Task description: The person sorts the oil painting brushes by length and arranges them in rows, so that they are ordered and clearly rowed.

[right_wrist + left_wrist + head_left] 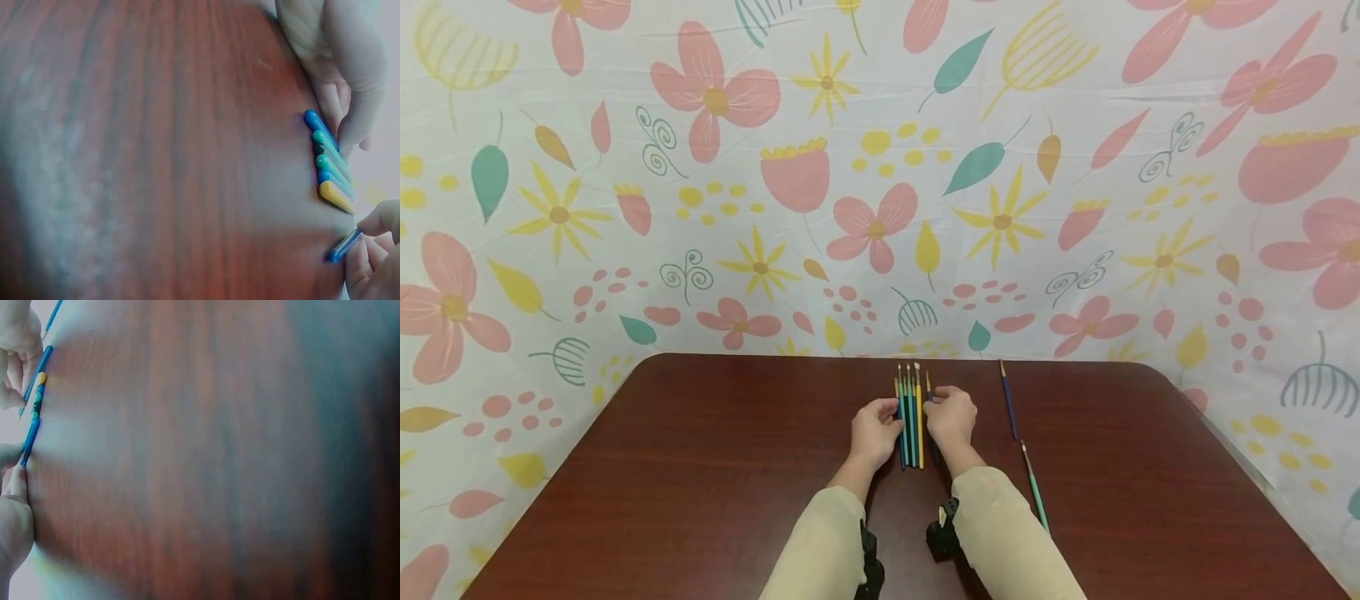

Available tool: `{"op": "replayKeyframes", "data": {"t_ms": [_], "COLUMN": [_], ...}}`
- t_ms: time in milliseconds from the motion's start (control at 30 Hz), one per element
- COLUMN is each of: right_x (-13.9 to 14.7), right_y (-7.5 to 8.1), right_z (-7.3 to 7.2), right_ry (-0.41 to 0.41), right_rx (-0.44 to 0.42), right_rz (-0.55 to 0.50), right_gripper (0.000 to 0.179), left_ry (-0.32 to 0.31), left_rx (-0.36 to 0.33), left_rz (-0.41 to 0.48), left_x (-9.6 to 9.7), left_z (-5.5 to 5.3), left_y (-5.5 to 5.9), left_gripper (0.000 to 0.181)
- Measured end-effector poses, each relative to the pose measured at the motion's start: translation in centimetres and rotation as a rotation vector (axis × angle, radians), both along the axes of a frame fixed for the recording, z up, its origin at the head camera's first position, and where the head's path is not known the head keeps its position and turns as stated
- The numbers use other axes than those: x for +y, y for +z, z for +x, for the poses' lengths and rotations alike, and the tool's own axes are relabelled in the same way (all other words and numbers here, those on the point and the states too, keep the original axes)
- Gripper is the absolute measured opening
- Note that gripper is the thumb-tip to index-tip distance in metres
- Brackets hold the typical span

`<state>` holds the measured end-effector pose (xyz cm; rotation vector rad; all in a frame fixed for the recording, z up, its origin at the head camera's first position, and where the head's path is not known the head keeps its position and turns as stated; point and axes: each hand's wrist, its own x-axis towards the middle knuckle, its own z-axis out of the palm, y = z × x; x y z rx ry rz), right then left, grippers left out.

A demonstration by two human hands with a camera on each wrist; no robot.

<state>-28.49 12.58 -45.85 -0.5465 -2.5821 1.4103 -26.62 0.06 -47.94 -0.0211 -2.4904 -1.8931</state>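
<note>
Several slim paintbrushes (913,429) lie side by side in a row near the table's far edge, bristles pointing away; their handles are blue, green and yellow. At the row's left side, my left hand (876,433) pinches the outermost blue paintbrush (31,440) between thumb and fingers. The yellow paintbrush (334,195) forms the right end of the row. Just right of it, across a narrow gap, my right hand (952,417) pinches a single blue paintbrush (344,245) by its handle. In the head view, that hand's fingers cover part of this brush.
To the right lie two loose paintbrushes: a blue one (1008,404) farther back and a green one (1035,487) nearer, partly behind the right sleeve (1007,517). A flower-patterned cloth (880,317) hangs behind and around the brown table (700,467).
</note>
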Motion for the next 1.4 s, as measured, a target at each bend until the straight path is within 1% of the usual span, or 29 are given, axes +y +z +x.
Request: {"op": "replayKeyframes", "data": {"t_ms": [200, 433, 633, 800, 1033, 1267, 1400], "right_x": [0.3, 0.8, 1.2, 1.4, 2.0, 2.8, 3.4], "right_y": [0.0, -0.4, -0.4, 0.0, 0.5, 1.0, 1.3], "right_z": [-0.2, -0.1, 0.2, 0.6, 0.8, 1.0, 1.1], "right_ry": [-0.006, -0.048, -0.05, -0.036, -0.052, -0.009, 0.0], "right_rx": [0.023, 0.053, 0.064, 0.055, 0.044, 0.019, 0.009], "right_rz": [-0.091, -0.328, -0.406, -0.446, -0.473, -0.484, -0.472], "right_gripper": [0.039, 0.036, 0.033, 0.032, 0.03, 0.032, 0.033], "left_ry": [0.0, -0.006, -0.006, 0.0, -0.007, -0.011, -0.011], "left_rx": [0.015, 0.014, 0.008, 0.012, 0.014, 0.009, 0.004], "left_rz": [0.002, 0.008, 0.015, 0.006, 0.003, 0.001, 0.003], "left_x": [0.0, -0.1, -0.1, 0.0, 0.0, 0.0, -0.1], "left_z": [0.1, 0.0, -0.1, 0.0, 0.0, -0.1, 0.0], "left_y": [0.1, 0.0, 0.0, 0.1, 0.3, 0.2, 0.1], "left_gripper": [0.034, 0.033, 0.033, 0.033, 0.034, 0.034, 0.034]}}
